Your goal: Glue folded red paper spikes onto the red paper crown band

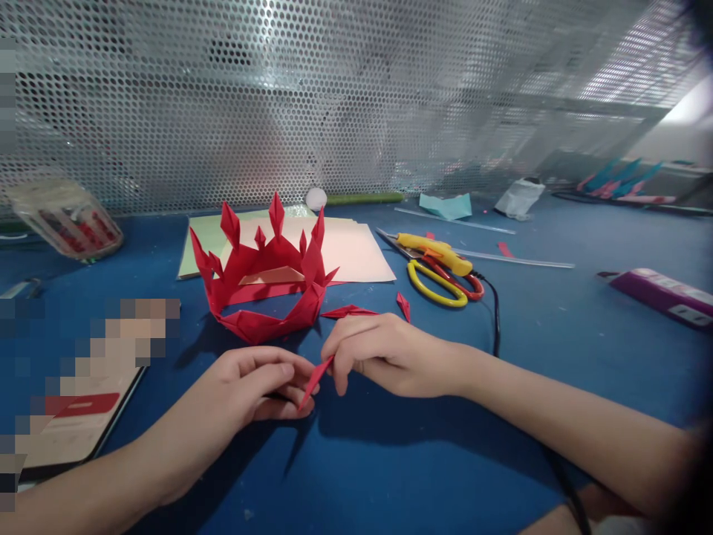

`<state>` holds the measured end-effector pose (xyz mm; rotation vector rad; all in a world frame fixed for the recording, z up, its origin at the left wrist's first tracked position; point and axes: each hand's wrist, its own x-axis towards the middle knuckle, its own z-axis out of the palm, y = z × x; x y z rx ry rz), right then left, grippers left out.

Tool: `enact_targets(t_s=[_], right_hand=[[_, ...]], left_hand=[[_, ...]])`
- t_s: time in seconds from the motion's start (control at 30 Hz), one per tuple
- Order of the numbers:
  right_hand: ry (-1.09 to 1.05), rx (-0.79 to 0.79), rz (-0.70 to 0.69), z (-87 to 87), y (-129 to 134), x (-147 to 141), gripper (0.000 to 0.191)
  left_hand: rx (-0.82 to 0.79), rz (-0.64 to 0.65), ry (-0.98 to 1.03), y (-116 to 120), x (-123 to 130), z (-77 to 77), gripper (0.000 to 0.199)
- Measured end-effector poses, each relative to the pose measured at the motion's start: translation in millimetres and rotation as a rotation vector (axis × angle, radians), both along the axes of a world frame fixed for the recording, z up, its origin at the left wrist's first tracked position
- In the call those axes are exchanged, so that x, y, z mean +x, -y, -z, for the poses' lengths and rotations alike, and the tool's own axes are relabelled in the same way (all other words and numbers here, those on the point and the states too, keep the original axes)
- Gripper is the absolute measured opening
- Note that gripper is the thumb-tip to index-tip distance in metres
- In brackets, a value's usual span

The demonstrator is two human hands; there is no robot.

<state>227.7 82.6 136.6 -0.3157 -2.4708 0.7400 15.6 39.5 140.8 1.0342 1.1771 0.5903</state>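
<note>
In front of me, a small folded red paper piece [315, 383], narrow and pointed, is held between my two hands. My right hand [390, 351] pinches its upper end with thumb and fingers. My left hand [261, 383] has its curled fingers closed around the lower part. Just beyond them stands a red folded-paper crown [261, 323] with pointed tips around its rim. Behind my right hand lies a longer folded red piece [350, 311], partly covered by the fingers. A smaller red diamond-shaped piece [404, 305] rests to its right.
Paper sheets [362, 256] lie behind the crown. Scissors [437, 282] and a yellow glue gun [437, 251] with a black cord overlap at right. Clear sticks [518, 260] and a purple-handled tool [662, 293] lie farther right. A jar [70, 219] and phone-like device [83, 423] are left.
</note>
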Motion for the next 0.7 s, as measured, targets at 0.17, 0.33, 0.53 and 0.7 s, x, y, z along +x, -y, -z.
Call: enact_targets(t_s=[0.17,0.33,0.53,0.7], right_hand=[[0.063,-0.064,-0.061,-3.5,10,-5,0.026],[-0.054,-0.067,0.148,-9.1,9,-1,0.008],[0.377,0.196,1.338,-19.7,-40,59,0.023],[0.625,-0.063,1.654,-19.5,-64,112,0.05]], left_hand=[[0.084,0.155,-0.104,2,1,2.3,0.02],[0.241,0.117,-0.191,4,1,3.5,0.014],[0.158,-0.033,-0.154,0,-1,6.4,0.021],[0.062,-0.164,0.067,0,-2,8.4,0.017]])
